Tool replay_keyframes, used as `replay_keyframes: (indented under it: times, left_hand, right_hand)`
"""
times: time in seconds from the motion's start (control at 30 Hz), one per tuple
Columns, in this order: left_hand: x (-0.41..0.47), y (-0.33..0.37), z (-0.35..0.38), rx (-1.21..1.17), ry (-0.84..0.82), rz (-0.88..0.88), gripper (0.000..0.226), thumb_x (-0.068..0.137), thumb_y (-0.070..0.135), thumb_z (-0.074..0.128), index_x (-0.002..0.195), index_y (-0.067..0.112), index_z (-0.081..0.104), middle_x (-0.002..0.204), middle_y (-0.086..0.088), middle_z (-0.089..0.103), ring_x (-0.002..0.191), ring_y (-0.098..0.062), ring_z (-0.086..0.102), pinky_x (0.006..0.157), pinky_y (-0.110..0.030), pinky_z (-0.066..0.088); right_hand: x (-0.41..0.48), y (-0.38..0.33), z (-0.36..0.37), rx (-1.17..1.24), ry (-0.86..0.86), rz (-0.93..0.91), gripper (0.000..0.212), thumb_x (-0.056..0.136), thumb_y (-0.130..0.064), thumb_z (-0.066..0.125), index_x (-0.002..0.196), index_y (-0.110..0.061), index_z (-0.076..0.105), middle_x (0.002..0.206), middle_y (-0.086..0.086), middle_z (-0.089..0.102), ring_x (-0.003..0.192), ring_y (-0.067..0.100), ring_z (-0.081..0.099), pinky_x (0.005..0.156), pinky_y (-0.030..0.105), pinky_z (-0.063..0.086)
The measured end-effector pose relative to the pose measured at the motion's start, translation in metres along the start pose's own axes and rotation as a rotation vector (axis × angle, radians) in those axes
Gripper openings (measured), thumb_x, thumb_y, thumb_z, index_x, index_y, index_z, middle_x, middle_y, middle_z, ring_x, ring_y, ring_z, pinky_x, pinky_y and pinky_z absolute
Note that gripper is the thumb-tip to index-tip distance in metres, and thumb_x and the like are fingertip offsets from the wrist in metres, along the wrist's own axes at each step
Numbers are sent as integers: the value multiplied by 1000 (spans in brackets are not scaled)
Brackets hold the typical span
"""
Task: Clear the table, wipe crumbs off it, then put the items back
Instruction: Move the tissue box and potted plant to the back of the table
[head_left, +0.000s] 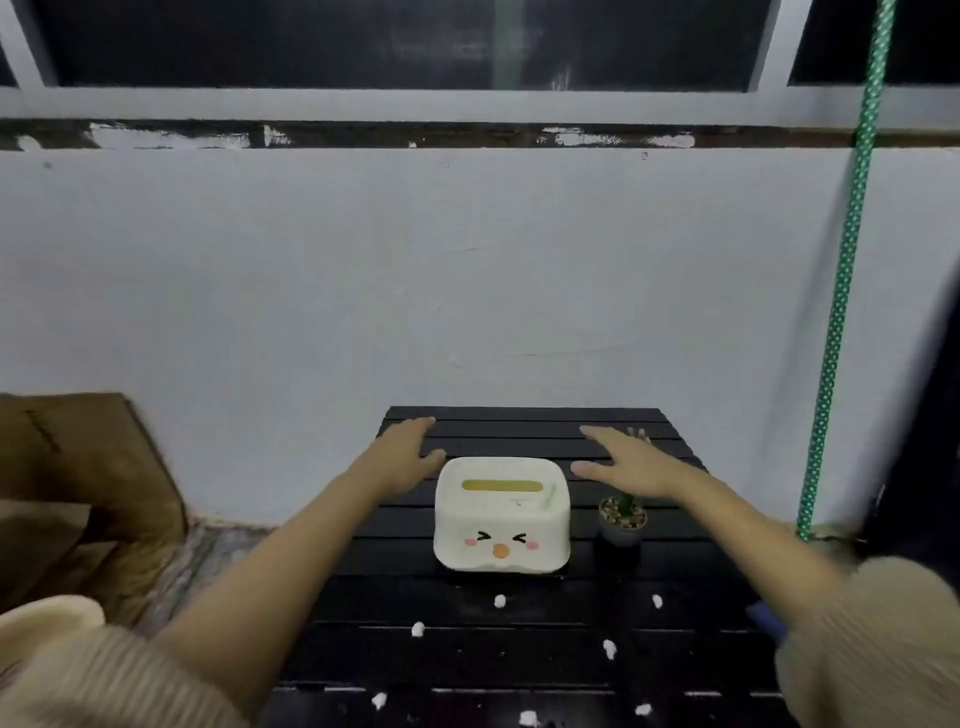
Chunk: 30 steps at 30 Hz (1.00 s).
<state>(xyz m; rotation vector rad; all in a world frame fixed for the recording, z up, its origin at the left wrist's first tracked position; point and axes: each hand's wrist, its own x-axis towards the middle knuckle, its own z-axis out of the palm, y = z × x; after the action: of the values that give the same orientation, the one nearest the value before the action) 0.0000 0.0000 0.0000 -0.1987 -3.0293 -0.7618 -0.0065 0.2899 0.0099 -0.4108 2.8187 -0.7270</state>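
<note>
A cream tissue box with a cartoon face and a green slot stands in the middle of the black slatted table. My left hand hovers open just left of and behind the box, apart from it. Over the far right of the box, my right hand is spread open, also not touching it. A small potted cactus sits to the right of the box, below my right wrist. Several white crumbs lie scattered on the near half of the table.
A white wall runs right behind the table. Brown cardboard leans at the left on the floor. A green dotted pole rises at the right. Something small and pale peeks out behind my right hand. A blue thing shows at the table's right edge.
</note>
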Motion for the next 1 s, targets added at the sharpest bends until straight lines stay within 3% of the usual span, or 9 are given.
replay_keyframes:
  times: [0.2, 0.37, 0.53, 0.67, 0.77, 0.87, 1.0]
  left_hand:
    - [-22, -32, 42, 44, -154, -102, 66, 88, 35, 50, 142, 10, 21, 152, -11, 27, 140, -26, 26, 114, -40, 26]
    - [-27, -40, 60, 34, -195, -89, 67, 85, 36, 53, 142, 13, 24, 150, -8, 33, 137, -27, 31, 113, -43, 29]
    - [-24, -28, 72, -83, -149, -36, 55, 84, 27, 56, 134, 17, 36, 138, -6, 50, 126, -24, 45, 104, -39, 39]
    - [-20, -23, 76, -139, -77, -10, 48, 85, 22, 57, 130, 14, 42, 135, -7, 51, 124, -22, 45, 101, -31, 35]
    - [-13, -25, 76, -196, -47, -4, 47, 85, 19, 58, 129, 14, 43, 134, -7, 51, 123, -20, 47, 101, -30, 36]
    - [-1, -32, 70, -243, -20, -2, 49, 86, 19, 57, 131, 16, 41, 136, -6, 50, 124, -20, 46, 100, -28, 36]
    - [31, -46, 57, -245, 23, 12, 48, 86, 17, 56, 132, 17, 41, 133, -3, 52, 121, -17, 47, 95, -24, 32]
  right_hand:
    - [-1, 11, 56, 28, -94, 67, 75, 87, -41, 54, 143, -12, 13, 154, 9, 17, 141, 22, 18, 115, 38, 19]
    - [2, 19, 75, 76, -119, 63, 70, 83, -35, 61, 140, -20, 24, 147, 8, 34, 132, 23, 35, 110, 38, 30]
    - [7, 17, 83, 116, -55, 73, 68, 79, -29, 66, 136, -20, 30, 137, 9, 43, 125, 24, 41, 105, 37, 35]
    - [20, 28, 86, 124, 7, 102, 72, 64, -40, 69, 127, -18, 41, 127, 6, 50, 120, 22, 46, 103, 42, 41]
    - [30, 22, 82, 124, 12, 67, 61, 72, -26, 70, 125, -14, 44, 123, 2, 49, 118, 18, 42, 104, 41, 39]
    - [48, 14, 75, 144, 48, 27, 57, 71, -24, 71, 122, -14, 48, 123, 5, 54, 116, 21, 49, 100, 43, 44]
    - [89, 8, 70, 197, 67, -26, 48, 74, -16, 70, 118, -13, 51, 114, -1, 57, 108, 15, 54, 88, 28, 46]
